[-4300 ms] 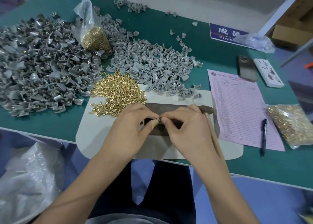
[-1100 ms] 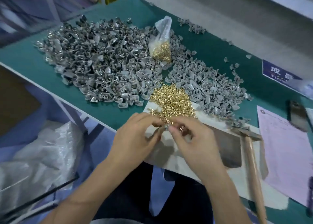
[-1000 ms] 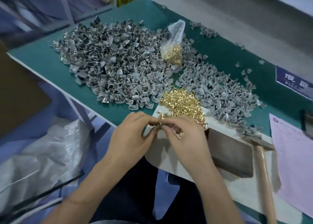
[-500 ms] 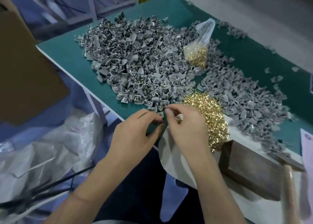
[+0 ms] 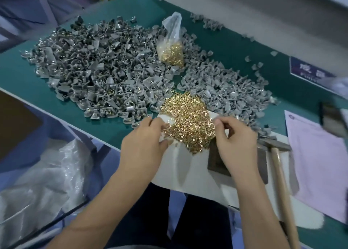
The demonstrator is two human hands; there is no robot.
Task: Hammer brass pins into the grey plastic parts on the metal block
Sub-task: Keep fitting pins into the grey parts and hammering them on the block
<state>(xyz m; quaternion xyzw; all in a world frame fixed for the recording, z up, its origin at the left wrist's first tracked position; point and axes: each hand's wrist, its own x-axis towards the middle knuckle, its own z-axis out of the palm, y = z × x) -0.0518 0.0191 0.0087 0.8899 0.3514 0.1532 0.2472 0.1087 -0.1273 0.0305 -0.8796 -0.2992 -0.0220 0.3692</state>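
Observation:
A heap of loose brass pins [image 5: 188,120] lies on a white mat [image 5: 190,175] at the table's front edge. My left hand [image 5: 145,143] rests at the heap's left edge with curled fingers. My right hand [image 5: 233,141] is at its right edge, thumb and forefinger close together. Blur hides what either hand holds. The dark metal block [image 5: 216,162] lies partly under my right wrist. A hammer [image 5: 278,173] with a wooden handle lies just right of it. Grey plastic parts lie in two heaps, a large left heap [image 5: 94,75] and a right heap [image 5: 226,86].
A clear bag of brass pins [image 5: 171,50] stands between the two grey heaps. A pink form [image 5: 316,154] lies on the green table to the right. Crumpled clear plastic sheeting [image 5: 41,182] sits below the table's left edge. A blue label [image 5: 308,69] is at the back right.
My hands, pinched together on one small part, have separated to either side of the pin heap. The view has swung left, then partly back to the right.

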